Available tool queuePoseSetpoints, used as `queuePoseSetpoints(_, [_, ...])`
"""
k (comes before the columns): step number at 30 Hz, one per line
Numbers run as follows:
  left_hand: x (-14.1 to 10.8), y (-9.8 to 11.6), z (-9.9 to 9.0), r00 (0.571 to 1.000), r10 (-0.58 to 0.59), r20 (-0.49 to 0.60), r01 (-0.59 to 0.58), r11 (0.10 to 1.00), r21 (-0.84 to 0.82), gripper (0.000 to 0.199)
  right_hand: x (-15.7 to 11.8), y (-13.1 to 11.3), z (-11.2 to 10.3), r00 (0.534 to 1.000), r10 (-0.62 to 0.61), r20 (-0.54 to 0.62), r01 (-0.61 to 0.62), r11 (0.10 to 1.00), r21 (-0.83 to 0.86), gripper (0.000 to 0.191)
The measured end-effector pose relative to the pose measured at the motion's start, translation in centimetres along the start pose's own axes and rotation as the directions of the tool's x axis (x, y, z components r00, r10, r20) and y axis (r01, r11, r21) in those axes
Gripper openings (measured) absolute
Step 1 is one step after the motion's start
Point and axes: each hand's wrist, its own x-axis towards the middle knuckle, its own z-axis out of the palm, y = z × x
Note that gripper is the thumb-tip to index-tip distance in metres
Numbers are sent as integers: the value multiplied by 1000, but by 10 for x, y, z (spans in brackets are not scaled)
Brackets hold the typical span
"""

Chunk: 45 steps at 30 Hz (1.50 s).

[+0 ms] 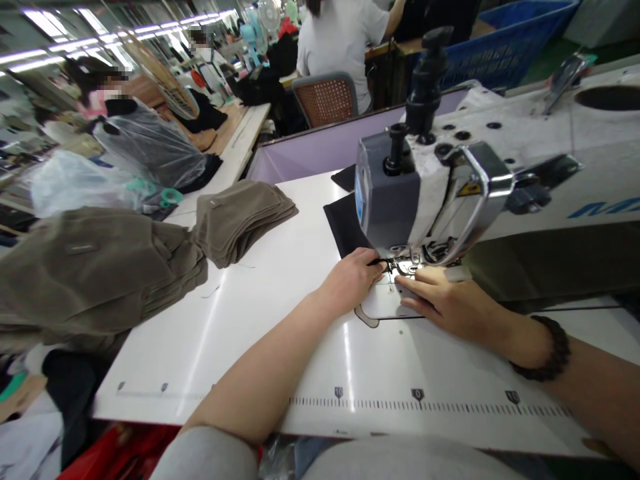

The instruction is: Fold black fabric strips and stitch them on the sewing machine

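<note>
My left hand (354, 279): touching a small black piece (381, 261), can't tell if pinching | My right hand (457, 303): fingers apart on the metal plate (384, 305) | Piece: under the sewing machine's (389, 193) head | I should guide it flat, fingers clear.

The person's bare left forearm (270, 363) slants forward and rightward from a light grey fabric sleeve (205, 455); the left hand (353, 279) bends its fingers, tips partly hidden. The bare right forearm (595, 383), with a dark beaded bracelet (547, 350) round its wrist, reaches leftward; the right hand (453, 303) extends its fingers toward the left, near but apart.
</note>
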Motion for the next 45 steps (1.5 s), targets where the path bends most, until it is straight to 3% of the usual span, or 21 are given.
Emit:
queuePoseSetpoints(4, [-8,14,-16,997,-9,80,9,1000,0,24,0,0,-4,1000,-15,-24,16,1000,17,29])
queuePoseSetpoints(8, [-28,44,-29,985,48,166,-49,999,-1,32,-3,-1,-11,990,-136,-32,139,987,84,29])
queuePoseSetpoints(13, [-46,62,-18,987,134,87,-138,990,36,23,-8,-6,-17,946,-316,-64,322,942,100,31])
queuePoseSetpoints(17, [-48,62,-11,987,134,91,-136,991,15,27,-11,-10,-18,935,-352,-47,355,928,117,30])
queuePoseSetpoints(27, [-44,57,-10,992,121,38,-123,992,37,24,-9,-10,-15,949,-311,-51,314,948,60,34])
queuePoseSetpoints(45, [-14,20,-8,996,56,67,-57,998,8,20,-2,-2,-1,999,-42,32,42,999,5,35])
